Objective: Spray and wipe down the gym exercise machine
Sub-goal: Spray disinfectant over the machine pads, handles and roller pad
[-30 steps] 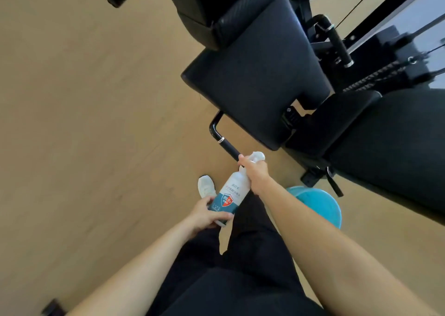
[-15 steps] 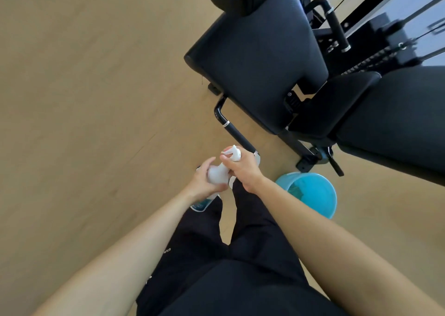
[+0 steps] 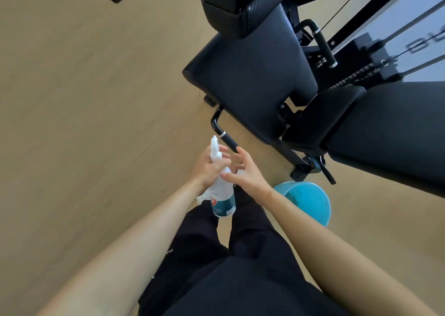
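The left hand grips the bottle at its neck, nozzle up, seemingly ready to spray the seat, while the right hand hovers beside it, fingers spread and empty.

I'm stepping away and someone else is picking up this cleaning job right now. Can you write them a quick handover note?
Left hand: grip closed round the neck of the spray bottle, nozzle pointing forward.
Right hand: open, fingers spread, beside the bottle, holding nothing.
Things: the machine's seat pad is ahead, its handle bar just beyond the hands, and the blue bucket on the floor to the right.
Done: bottle in hand; no wet marks show on the pad.
Left: spray the pads and handle, then wipe. No cloth is clearly visible, and the bucket's contents are unclear.
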A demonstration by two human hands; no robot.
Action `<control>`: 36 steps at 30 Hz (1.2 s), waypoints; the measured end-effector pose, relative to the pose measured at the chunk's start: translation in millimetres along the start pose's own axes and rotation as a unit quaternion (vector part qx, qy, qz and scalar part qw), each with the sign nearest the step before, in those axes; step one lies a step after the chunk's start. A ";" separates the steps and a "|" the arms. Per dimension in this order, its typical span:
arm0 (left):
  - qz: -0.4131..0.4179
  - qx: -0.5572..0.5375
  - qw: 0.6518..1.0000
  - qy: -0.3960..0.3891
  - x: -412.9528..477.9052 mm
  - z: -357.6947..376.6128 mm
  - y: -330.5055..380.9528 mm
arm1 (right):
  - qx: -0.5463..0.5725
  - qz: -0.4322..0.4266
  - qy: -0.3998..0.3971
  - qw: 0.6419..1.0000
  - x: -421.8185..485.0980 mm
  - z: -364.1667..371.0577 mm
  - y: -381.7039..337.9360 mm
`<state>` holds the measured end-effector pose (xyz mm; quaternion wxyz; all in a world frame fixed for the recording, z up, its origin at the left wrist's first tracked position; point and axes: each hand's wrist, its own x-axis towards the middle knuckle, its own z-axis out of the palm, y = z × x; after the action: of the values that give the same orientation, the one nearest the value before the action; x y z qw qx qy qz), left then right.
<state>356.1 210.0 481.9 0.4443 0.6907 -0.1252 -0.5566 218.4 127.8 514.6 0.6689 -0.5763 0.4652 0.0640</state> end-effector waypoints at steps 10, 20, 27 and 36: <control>-0.137 -0.144 0.975 0.100 10.4 23.9 -6.0 | -0.138 0.086 -0.063 0.985 7.9 2.1 60.4; -0.237 -0.063 0.957 0.152 37.4 33.0 -35.3 | -0.143 0.148 -0.068 0.976 8.3 16.0 88.1; -0.207 -0.070 0.967 0.132 40.0 37.4 -47.7 | -0.127 0.162 -0.049 0.977 7.8 18.5 100.0; -0.158 -0.015 0.985 0.071 48.1 39.0 -42.7 | -0.090 0.164 -0.002 0.982 3.5 32.8 108.1</control>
<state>324.8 183.9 418.6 0.3685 0.7330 0.0261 -0.5711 171.1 188.8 432.0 0.5954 -0.5501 0.5443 0.2159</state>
